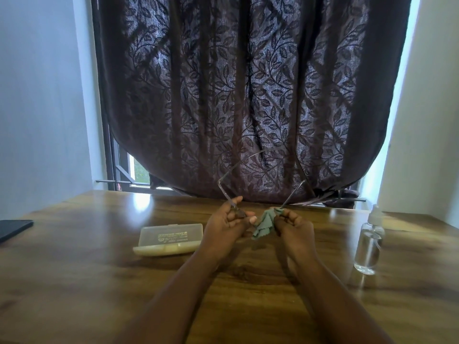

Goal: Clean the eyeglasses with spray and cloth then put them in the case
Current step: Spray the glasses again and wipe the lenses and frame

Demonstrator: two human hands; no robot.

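Both hands are raised just above the glossy brown wooden worktop point(74, 281), close together near the middle of the scene. The left hand point(224, 225) curls its fingers and thumb around one end of the thin-framed, nearly rimless eyeglasses point(227, 192), holding them up with their slim temple arms open and pointing away toward the far side. The right hand point(293, 227) pinches a small grey-green crumpled cleaning cloth point(264, 225) against the other end of the eyeglasses, and the loose folds of the cloth hang down between the two hands. The lenses themselves are mostly hidden by the fingers and the cloth.

To the left of the hands, lying flat on the worktop, is the translucent cream plastic eyeglass case point(169, 239), rectangular with rounded corners; its lid with dark printed lettering is down. To the right, well apart from the hands, stands the small clear plastic spray bottle point(368, 247) with a white nozzle, upright and holding clear liquid.

At the far left edge of the worktop lies a flat dark rectangular object point(13, 228), only partly in view. Beyond the worktop hangs a dark brown curtain with a leaf pattern point(248, 95), covering a window between pale walls.
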